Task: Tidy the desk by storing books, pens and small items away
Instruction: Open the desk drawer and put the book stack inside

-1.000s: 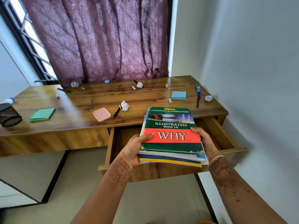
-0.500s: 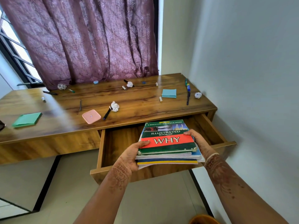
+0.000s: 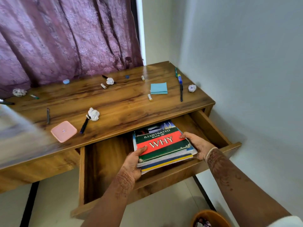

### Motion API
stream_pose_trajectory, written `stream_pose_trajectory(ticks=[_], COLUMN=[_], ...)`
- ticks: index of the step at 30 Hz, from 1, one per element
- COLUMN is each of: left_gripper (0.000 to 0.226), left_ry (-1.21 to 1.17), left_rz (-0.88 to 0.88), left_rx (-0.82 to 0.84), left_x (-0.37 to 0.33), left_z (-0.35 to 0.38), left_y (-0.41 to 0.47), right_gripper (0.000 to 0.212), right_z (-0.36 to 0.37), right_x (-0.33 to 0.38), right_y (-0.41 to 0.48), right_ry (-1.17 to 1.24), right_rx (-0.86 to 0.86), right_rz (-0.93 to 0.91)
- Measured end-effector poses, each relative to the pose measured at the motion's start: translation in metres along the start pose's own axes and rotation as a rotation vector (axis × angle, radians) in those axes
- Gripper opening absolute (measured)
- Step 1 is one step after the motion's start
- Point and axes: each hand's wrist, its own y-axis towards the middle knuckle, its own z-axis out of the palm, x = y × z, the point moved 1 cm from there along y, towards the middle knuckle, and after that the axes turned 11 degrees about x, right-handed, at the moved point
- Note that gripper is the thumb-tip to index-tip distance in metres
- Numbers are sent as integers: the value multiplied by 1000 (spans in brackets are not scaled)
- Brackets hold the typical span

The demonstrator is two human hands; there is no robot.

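Books [image 3: 164, 145] in a stack are held inside the open drawer [image 3: 105, 164], the left hand [image 3: 133, 161] curled round their near left corner, the right hand [image 3: 197, 145] clasping the right edge. Farther off on the desk [image 3: 118, 100] lie a pink pad [image 3: 64, 131], a black pen [image 3: 181, 94] and a blue note pad [image 3: 158, 88].

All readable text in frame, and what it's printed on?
"ILLUSTRATED BOOK OF": green band on the cover of the top book in the stack of books.
"WHY": red band on the same cover.
Small mark on the pink square item: too small to read.
Label on the blue marker: too small to read.
The cover's far edge is hidden under the desk top.
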Motion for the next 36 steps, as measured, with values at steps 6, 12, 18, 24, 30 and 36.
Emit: stream_pose_trajectory(ticks=[6,12,18,24,30,36], left_gripper=[76,87,55,47,49,90], left_ry=[17,156,490,747,845,1057], left_rz=[12,-7,-108,-121,-50,-25], left_rx=[41,8,38,18,-60,-151], left_x=[3,18,32,48,58,69], left_z=[7,19,32,40,50,69], left_y=[40,82,108,121,125,122], right_gripper=[50,56,50,63,62,46], right_z=[-24,-44,-56,-75,-87,-93], right_x=[7,16,22,20,18,12], right_y=[23,33,31,28,33,31], right_ry=[-131,-272,-581,-869,-1020,-1266], right_rx=[-161,-433,-479,-460,-468,-470], right_rz=[28,-101,-116,-62,-4,104])
